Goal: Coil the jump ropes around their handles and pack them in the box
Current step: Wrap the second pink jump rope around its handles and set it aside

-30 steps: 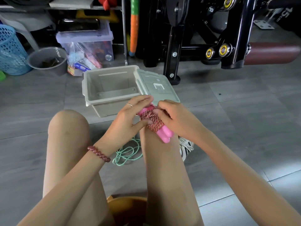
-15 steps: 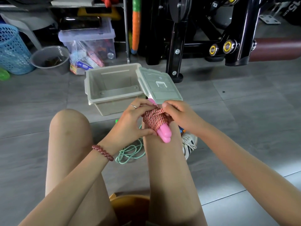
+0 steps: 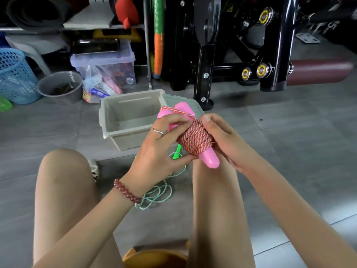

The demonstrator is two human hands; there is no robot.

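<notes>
A pink-handled jump rope (image 3: 195, 141) with red-and-white cord wound thickly round its handles is held above my right knee. My left hand (image 3: 158, 149) grips the bundle from the left, fingers over the upper pink handles and thumb under the coil. My right hand (image 3: 222, 138) grips the coil from the right, thumb pressed on its top turns. One loose strand loops over the upper handle ends. The grey open box (image 3: 127, 120) stands on the floor just beyond my hands, its lid (image 3: 179, 101) hinged back to the right. A green jump rope (image 3: 158, 192) lies loose on the floor between my legs.
Black gym machine frame (image 3: 204, 60) stands behind the box. A clear storage bin (image 3: 104, 68), a grey tub (image 3: 59, 86) and a blue basket (image 3: 15, 76) sit at the back left. My bare knees flank the green rope; a yellow stool edge (image 3: 154, 258) shows below.
Both hands have lifted the pink bundle slightly and tilted it more upright. More cord is wound on; the last strand now loops over the upper handle ends.
</notes>
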